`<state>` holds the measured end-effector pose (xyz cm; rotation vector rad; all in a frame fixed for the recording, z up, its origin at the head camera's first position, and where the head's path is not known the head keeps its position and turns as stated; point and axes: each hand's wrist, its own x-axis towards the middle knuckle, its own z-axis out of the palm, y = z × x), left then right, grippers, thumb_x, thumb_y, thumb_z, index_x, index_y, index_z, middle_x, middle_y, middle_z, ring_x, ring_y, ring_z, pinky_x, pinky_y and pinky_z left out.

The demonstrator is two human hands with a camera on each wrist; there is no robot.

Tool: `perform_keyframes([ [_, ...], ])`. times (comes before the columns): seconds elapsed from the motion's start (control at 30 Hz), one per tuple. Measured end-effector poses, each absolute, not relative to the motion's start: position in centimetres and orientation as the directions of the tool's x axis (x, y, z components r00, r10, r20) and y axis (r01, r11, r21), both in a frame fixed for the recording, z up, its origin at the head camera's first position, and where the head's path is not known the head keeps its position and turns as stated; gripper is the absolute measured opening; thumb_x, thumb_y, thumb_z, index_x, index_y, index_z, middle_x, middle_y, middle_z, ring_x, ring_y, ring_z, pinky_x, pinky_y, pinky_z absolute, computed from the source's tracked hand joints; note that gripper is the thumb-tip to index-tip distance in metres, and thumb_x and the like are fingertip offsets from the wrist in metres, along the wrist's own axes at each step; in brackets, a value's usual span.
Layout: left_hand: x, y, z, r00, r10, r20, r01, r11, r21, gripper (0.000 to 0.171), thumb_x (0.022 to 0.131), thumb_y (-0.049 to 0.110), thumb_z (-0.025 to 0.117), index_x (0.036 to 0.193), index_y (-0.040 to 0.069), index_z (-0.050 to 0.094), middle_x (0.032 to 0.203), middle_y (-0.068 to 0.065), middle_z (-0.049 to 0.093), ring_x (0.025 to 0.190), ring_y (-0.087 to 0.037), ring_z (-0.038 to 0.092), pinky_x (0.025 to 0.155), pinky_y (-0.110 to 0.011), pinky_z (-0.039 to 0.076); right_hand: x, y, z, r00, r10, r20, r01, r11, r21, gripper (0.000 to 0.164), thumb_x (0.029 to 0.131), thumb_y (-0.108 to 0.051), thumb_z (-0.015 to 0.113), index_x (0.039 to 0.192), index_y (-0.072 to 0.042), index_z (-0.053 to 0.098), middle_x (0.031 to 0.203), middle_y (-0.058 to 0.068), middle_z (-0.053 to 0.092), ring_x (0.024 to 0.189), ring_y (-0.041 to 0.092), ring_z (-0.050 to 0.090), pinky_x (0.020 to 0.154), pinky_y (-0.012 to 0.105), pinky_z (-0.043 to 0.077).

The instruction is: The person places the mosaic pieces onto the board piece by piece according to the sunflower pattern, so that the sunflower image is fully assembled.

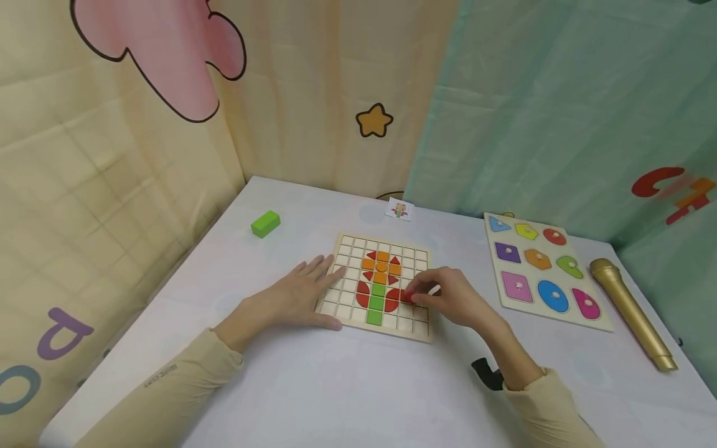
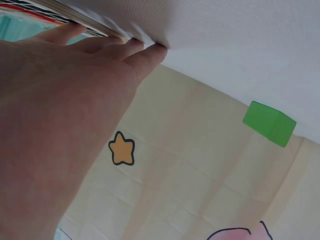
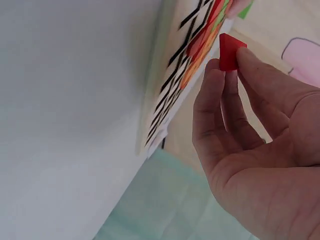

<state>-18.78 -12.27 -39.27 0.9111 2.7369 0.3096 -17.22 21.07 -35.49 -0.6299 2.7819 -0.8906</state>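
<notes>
A wooden grid board [image 1: 420,328] lies on the table with a pattern of orange, red and green pieces in it. Green squares [image 1: 376,303] form a column below the orange pieces, with red rounded pieces [image 1: 363,294] on both sides. My left hand [image 1: 302,292] rests at the board's left edge, fingers spread and fairly straight. Over the board's right side, my right hand [image 1: 456,298] pinches a small red block [image 3: 231,52] between thumb and fingertips. In the right wrist view this block is clear of the board; its full shape is partly hidden by the fingers.
A green block [image 1: 266,223] lies at the back left. Behind the board is a small picture card [image 1: 399,210]. To the right are a shape puzzle [image 1: 534,275] and a gold microphone [image 1: 633,317]. A black object [image 1: 487,374] shows beside the right wrist. Curtains border the table.
</notes>
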Motion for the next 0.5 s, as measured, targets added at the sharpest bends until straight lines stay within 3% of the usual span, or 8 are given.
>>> perform_keyframes([
  [0.5, -18.5, -12.3, -38.9, -0.768, 0.627, -0.132, 0.579, 0.767, 0.275, 0.112, 0.088, 0.075, 0.067, 0.17, 0.016, 0.019, 0.176, -0.023, 0.01, 0.163, -0.044, 0.011, 0.13, -0.063, 0.017, -22.5, 11.2, -35.9, -0.835, -0.549, 0.033, -0.448, 0.644, -0.621, 0.006, 0.094, -0.009, 0.08, 0.099, -0.012, 0.079, 0.093, -0.003, 0.077, 0.085, 0.011, 0.068, 0.085, 0.031, 0.058],
])
